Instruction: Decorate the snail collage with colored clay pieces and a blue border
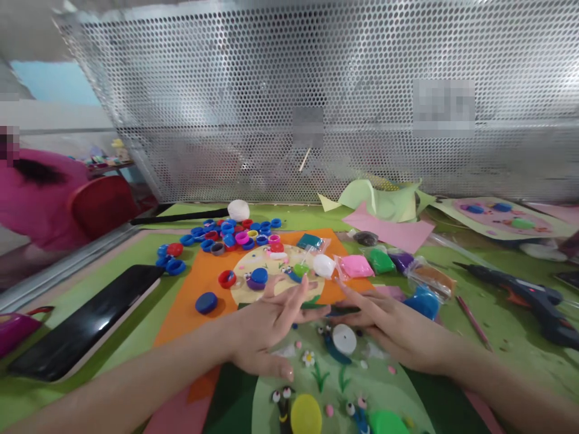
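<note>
Snail picture (384, 392) lies in the near middle, overlapping the orange sheet (178, 337), under both my hands. My left hand (266, 328) is open, with fingers stretched to the right; my right hand (398, 325), also open, stretches fingers to the left. Bottle caps (228, 229) lie far left, glue gun (529, 298) on the right.

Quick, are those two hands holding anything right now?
Left hand: open, fingers spread, nothing visibly held.
Right hand: open, fingers stretched out above the green card, nothing visibly held.
</note>
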The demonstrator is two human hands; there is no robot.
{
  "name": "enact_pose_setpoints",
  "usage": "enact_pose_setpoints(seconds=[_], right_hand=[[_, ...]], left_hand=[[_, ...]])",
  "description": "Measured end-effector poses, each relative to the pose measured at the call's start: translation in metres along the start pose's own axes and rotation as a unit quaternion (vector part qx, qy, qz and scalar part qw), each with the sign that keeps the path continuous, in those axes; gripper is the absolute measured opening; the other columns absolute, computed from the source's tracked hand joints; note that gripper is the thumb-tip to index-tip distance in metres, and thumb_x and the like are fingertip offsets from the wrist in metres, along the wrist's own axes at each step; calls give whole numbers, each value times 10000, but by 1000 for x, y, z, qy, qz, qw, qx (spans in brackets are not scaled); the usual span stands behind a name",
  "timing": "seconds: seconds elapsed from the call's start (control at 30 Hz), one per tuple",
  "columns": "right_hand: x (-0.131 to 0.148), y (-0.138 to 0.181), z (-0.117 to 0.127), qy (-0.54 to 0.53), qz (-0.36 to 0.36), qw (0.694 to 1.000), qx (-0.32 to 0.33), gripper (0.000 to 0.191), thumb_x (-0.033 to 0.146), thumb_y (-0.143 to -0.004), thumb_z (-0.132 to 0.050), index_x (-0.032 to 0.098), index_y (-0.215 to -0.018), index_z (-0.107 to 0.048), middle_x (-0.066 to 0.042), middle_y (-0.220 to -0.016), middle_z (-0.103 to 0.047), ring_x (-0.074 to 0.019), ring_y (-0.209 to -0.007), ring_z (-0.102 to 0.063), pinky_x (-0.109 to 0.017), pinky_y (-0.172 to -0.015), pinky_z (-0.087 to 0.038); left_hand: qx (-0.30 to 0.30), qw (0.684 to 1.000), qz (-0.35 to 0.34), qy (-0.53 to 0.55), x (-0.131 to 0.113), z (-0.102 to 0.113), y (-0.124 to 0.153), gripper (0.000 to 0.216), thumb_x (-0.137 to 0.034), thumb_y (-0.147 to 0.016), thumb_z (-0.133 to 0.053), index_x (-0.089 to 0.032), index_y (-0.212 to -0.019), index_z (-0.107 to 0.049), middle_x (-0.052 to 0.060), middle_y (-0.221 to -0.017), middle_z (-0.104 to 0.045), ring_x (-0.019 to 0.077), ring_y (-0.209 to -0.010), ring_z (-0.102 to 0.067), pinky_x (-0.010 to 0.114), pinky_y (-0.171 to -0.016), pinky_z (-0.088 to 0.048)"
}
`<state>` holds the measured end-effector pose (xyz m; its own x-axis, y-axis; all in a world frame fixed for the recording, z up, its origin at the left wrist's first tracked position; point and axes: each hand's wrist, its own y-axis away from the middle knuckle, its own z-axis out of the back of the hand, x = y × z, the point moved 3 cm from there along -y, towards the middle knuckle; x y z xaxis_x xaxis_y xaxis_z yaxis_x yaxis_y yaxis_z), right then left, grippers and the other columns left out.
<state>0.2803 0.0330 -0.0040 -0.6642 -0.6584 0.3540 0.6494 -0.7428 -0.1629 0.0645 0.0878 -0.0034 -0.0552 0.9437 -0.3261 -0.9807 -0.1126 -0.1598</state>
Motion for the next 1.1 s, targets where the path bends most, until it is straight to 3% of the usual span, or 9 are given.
enact_pose_setpoints(seconds=[0.13, 0.23, 0.4, 0.53, 0.67, 0.77, 0.97, 1.1], right_hand=[[-1, -4, 0, -27, -16, 999, 33, 707, 86, -861, -303, 216, -1449, 67, -42, -1172, -637, -253, -1147, -500, -455, -916, -420], [-2, -6, 0, -19, -27, 998, 47, 683, 79, -853, -295, 194, -1456, 5, -45, -1146, -652, -279, -1101, -519, -485, -898, -418], [-3, -4, -2, -30, -18, 999, 41, 681, 96, -868, -303, 214, -1452, 27, -28, -1150, -651, -268, -1142, -491, -481, -925, -401], [-3, -1, -3, -46, -19, 998, 26, 682, 83, -866, -290, 212, -1451, 37, -42, -1167, -640, -238, -1165, -481, -467, -945, -390], [-1, -2, -1, -36, -25, 999, 28, 655, 80, -835, -315, 211, -1449, -125, -51, -1212, -610, -249, -1149, -486, -468, -938, -401], [1, -3, 0, -25, -25, 999, 27, 653, 85, -826, -319, 201, -1446, -148, -56, -1222, -603, -251, -1157, -480, -467, -935, -409], [3, -2, -2, -2, -30, 999, 35, 595, 97, -845, -286, 183, -1427, -197, -74, -1255, -576, -264, -1128, -506, -471, -907, -434], [2, -1, -4, -5, -28, 999, 28, 610, 91, -840, -296, 193, -1426, -157, -64, -1241, -588, -262, -1129, -506, -466, -901, -440]], left_hand=[[7, 1000, 7, -20, -2, -1, 2, 957, -762, -812, -129, -117, -1322, 360, 129, -1313, -506, 333, -1348, -185, 475, -1044, -169], [12, 998, -7, -55, -1, -4, 0, 1019, -795, -778, -167, -106, -1333, 338, 184, -1351, -445, 355, -1330, -230, 487, -1037, -182], [-6, 999, 28, -15, -1, 10, 2, 991, -768, -799, -55, -25, -1287, 381, 183, -1307, -496, 312, -1359, -158, 439, -1053, -170], [-33, 997, 65, -36, -6, 21, 13, 962, -756, -810, -46, -43, -1288, 388, 190, -1300, -501, 309, -1367, -125, 482, -1062, -49], [-22, 997, 61, -42, -11, 15, 29, 939, -745, -815, -28, -41, -1318, 340, 196, -1273, -525, 313, -1352, -189, 464, -1064, -29], [-44, 996, 65, -53, -11, 11, 39, 930, -750, -816, -57, -74, -1351, 293, 173, -1257, -547, 328, -1342, -210, 473, -1058, 0], [-48, 997, 38, -54, -8, 5, 46, 907, -726, -845, -142, -106, -1371, 262, 132, -1288, -531, 318, -1336, -232, 406, -1041, -182], [-42, 996, 53, -52, -6, 3, 47, 893, -721, -848, -123, -111, -1371, 266, 134, -1310, -509, 329, -1335, -228, 418, -1046, -153]])
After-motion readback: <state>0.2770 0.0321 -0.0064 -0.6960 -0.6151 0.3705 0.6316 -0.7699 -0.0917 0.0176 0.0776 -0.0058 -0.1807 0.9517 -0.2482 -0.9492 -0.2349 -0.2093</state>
